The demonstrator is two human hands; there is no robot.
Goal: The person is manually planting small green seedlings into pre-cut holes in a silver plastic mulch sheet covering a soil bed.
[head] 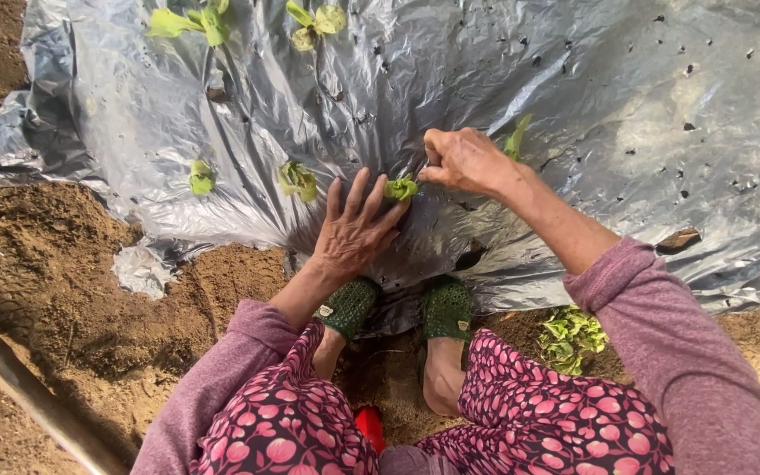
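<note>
A grey plastic mulch sheet (573,114) covers the soil bed ahead of me. My left hand (354,230) lies flat on the sheet, fingers spread, its fingertips beside a small green seedling (401,187) set in a hole. My right hand (465,161) is bunched just right of that seedling, fingers pinched at the sheet; a green leaf (516,139) sticks out behind it, and whether the hand grips it is unclear. More planted seedlings (297,179) stand in holes to the left.
A pile of loose green seedlings (572,338) lies on the soil by my right knee. My feet in green shoes (447,308) rest on the sheet's near edge. Bare brown soil (54,281) and a pipe (28,387) lie left. A red object (369,426) shows between my legs.
</note>
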